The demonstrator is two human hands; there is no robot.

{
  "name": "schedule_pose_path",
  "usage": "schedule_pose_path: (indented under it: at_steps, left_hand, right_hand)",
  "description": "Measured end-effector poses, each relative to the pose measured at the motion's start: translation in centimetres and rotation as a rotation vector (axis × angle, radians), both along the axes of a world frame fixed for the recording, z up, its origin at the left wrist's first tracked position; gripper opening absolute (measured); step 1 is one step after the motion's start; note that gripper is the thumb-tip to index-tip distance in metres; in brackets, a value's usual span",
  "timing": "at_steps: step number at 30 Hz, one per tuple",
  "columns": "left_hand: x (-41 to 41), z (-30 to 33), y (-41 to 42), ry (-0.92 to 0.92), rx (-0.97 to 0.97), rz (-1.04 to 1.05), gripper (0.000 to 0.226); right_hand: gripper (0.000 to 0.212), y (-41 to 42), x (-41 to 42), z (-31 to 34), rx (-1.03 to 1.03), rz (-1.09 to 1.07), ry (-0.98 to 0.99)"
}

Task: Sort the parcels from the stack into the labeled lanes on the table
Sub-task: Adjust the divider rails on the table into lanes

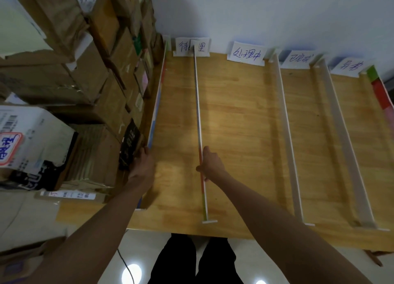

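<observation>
The wooden table is split into lanes by white upright dividers. Handwritten paper labels stand along its far edge. No parcel lies in any lane. The parcel stack of brown cardboard boxes rises at the left, and a black parcel stands against the table's left side wall. My left hand lies over that wall's top edge beside the black parcel, fingers curled on it. My right hand pinches the thin second divider, with the thumb on its left side and the fingers on its right.
Two more dividers stand to the right, and a coloured wall closes the right edge. A white printed carton sits low in the stack. My legs and a cable on the tiled floor show below the table's front edge.
</observation>
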State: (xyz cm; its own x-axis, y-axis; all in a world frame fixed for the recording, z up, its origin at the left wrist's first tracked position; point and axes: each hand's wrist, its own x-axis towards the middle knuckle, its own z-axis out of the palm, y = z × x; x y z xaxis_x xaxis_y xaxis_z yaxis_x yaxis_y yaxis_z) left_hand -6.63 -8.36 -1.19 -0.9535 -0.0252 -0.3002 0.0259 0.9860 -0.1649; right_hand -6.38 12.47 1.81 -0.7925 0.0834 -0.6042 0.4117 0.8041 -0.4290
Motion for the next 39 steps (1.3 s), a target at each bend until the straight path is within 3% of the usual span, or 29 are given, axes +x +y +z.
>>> schedule_pose_path:
  at_steps: [14,24,31,39]
  left_hand:
    - [-0.9,1.0,0.1,-0.063,0.050,0.066,0.063]
    - [-1.5,-0.2,-0.4,-0.045,-0.109,0.014,0.063]
    - [-1.8,-0.5,-0.7,-0.070,-0.051,0.042,0.072]
    - [-1.7,0.3,-0.3,-0.052,-0.012,0.044,0.063]
  right_hand:
    - [0.056,4.1,2.1,-0.7,0.068,-0.098,-0.037]
    - [0.048,5.0,-1.2,-1.3,0.090,-0.134,-0.026]
    - [0.044,4.3,-1.1,-2.3,0.126,-0.098,0.003]
    - [0.039,4.7,-0.5,-1.7,0.112,-0.140,-0.021]
